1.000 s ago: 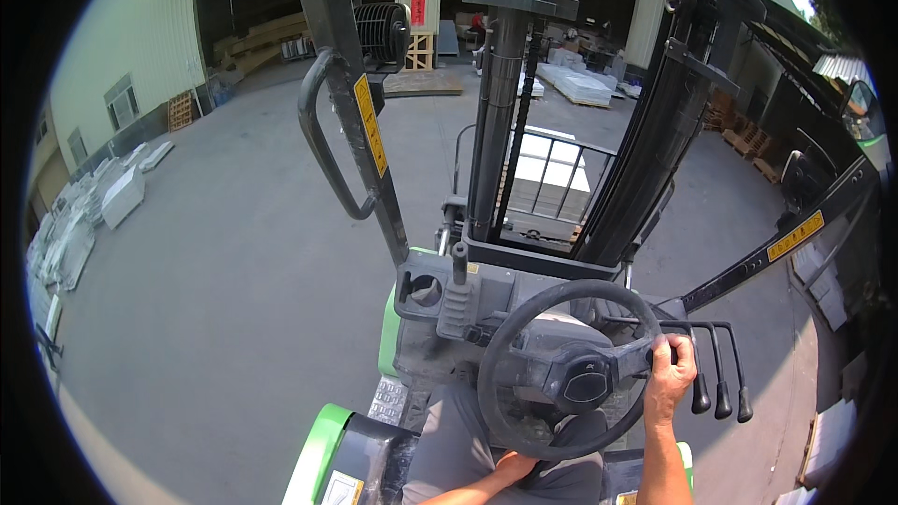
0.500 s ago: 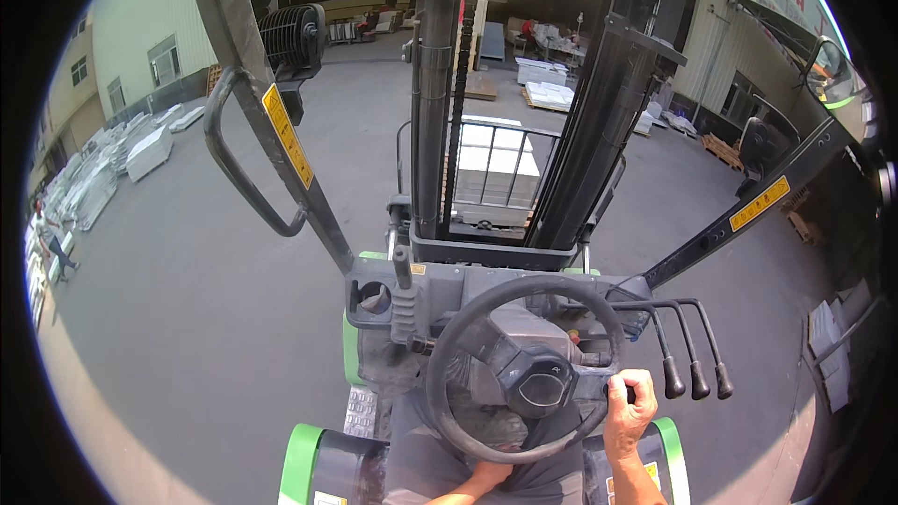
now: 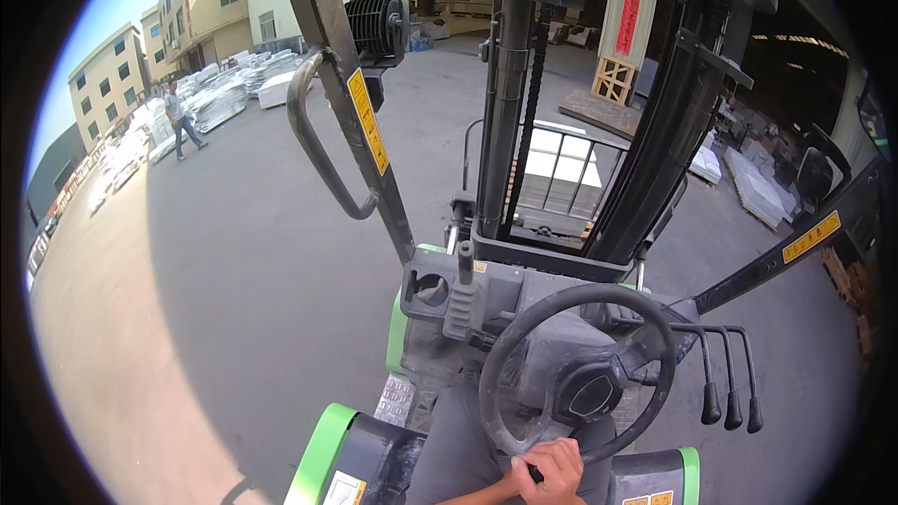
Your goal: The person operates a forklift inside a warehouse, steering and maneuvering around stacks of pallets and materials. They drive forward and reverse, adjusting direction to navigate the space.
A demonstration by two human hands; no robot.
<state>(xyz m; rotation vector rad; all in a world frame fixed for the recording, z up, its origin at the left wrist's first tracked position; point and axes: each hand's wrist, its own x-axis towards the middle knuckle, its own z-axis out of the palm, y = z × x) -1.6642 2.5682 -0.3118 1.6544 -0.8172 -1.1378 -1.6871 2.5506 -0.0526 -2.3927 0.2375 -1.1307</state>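
My right hand (image 3: 557, 472) is closed round a dark knob (image 3: 535, 473) at the lower rim of the black steering wheel (image 3: 498, 355). Beside it, my left forearm (image 3: 488, 492) comes in low over my lap. The left hand's fingers are hidden behind the right hand. Right of the wheel, three black-knobbed levers (image 3: 733, 406) stand untouched. An upright lever with a ribbed boot (image 3: 462, 307) rises from the dashboard on the left. Past the forklift's mast (image 3: 505, 122), a pale stack of slabs (image 3: 561, 171) sits behind the load guard (image 3: 599, 142).
Someone on foot (image 3: 180, 120) is on the left, near wrapped pale stacks (image 3: 210, 103). Ahead, a pillar with a red banner (image 3: 632, 11) stands at a dark hall's opening, with a wooden crate (image 3: 614, 79) below. Low slab stacks (image 3: 756, 189) and wooden pallets (image 3: 847, 285) lie right.
My right hand has carried the knob from the wheel's right side down to its bottom, clockwise. The view has swung left: buildings and the walking person appear farther right, and the bannered pillar now shows.
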